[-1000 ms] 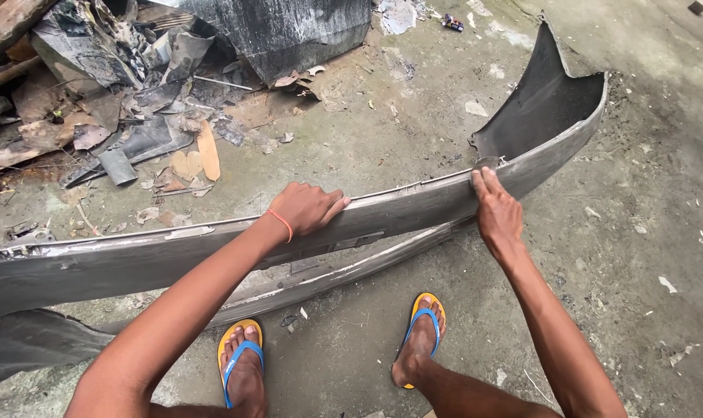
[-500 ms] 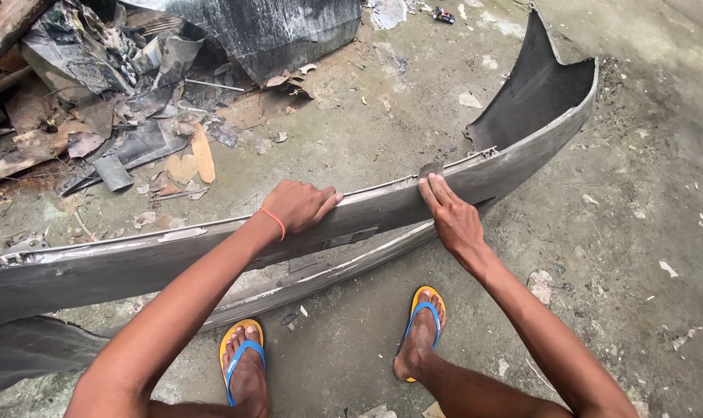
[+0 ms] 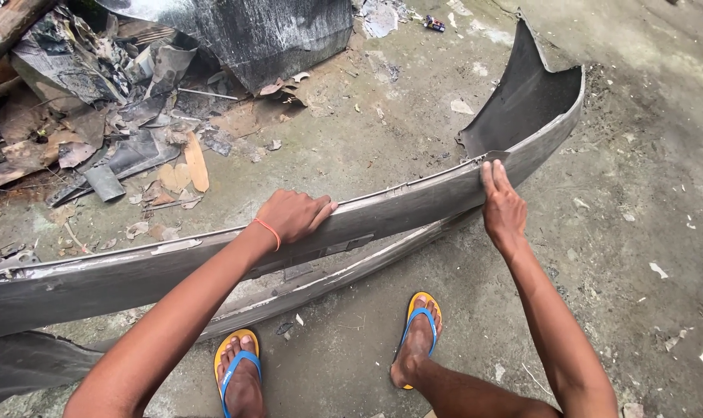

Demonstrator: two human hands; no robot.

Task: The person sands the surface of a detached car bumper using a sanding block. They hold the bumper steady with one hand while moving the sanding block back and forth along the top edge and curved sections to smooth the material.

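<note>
— Bumper [image 3: 173, 271]: where is it?

— The grey car bumper stands on edge across the concrete ground [image 3: 638, 170], running from the far left to a curved end at the upper right, just in front of my feet. Behind it, at the upper left, lies a scrap heap [image 3: 96, 101] of torn dark panels and bits of wood.

— And your hands?

— My left hand [image 3: 293, 217] is curled over the top edge near the middle, fingers wrapped down the far side, gripping it. There is an orange band [image 3: 268, 232] on that wrist. My right hand [image 3: 502, 205] lies flat against the bumper's face further right, fingers straight and together, pointing up at the rim; it presses there, open, grasping nothing.

— Your feet?

— In yellow and blue flip-flops [image 3: 421, 325], planted on the concrete just beside the bumper's lower edge.
</note>
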